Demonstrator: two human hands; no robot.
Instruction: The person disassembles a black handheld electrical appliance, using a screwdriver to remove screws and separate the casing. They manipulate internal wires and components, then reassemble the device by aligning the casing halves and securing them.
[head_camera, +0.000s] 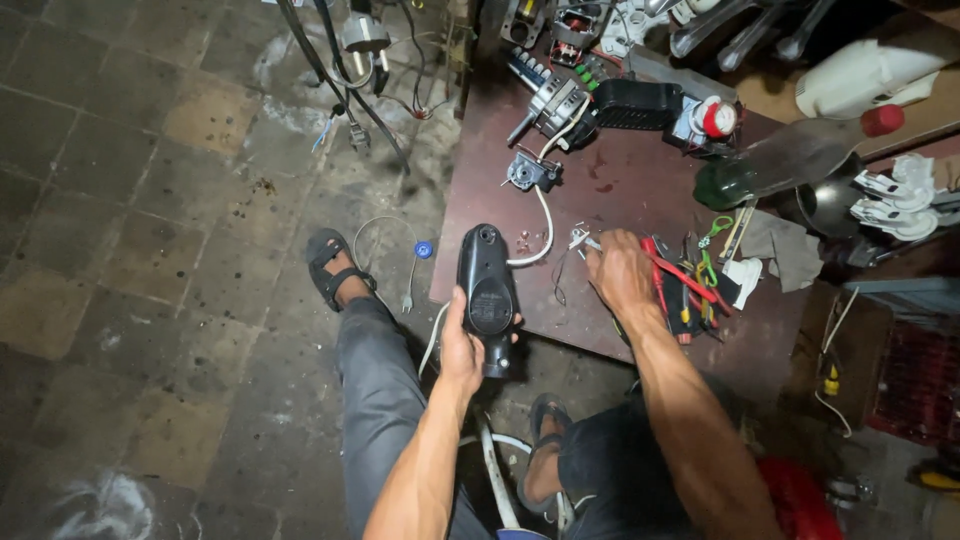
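Left hand (462, 350) wrapped around the lower end of a black, elongated plastic appliance housing (486, 290), fingers closed on it; housing held upright over the near left edge of the dark reddish-brown desk (640, 190), rounded top end pointing far. A white cord (545, 225) curves from the housing's right side toward a small grey motor part (532, 172) lying farther back on the desk.

Right hand (618, 275) rests knuckles-up on the desk, just right of the housing, fingertips drawn together on a small silvery metal piece (580, 238); exactly what it pinches is too small to tell. Thin dark wires lie just left of this hand.

Right of the right hand: a heap of hand tools with red, yellow and green handles (690, 285), touching one another, and a grey rag (785, 248) beyond them. Farther back, a dark green glass bottle (770, 165) lies on its side with a red cap (882, 119) at its right end. A black ribbed plastic block (640, 103) and a round red-and-white part (716, 118) sit at the far middle, among loose motor pieces.

Below: grey-trousered legs, a foot in a black sandal (332, 268) on the stained stone tile floor (140, 200). A small blue cap (423, 249) lies on the floor near that foot. Black cables and a grey plug (365, 35) hang at far left.
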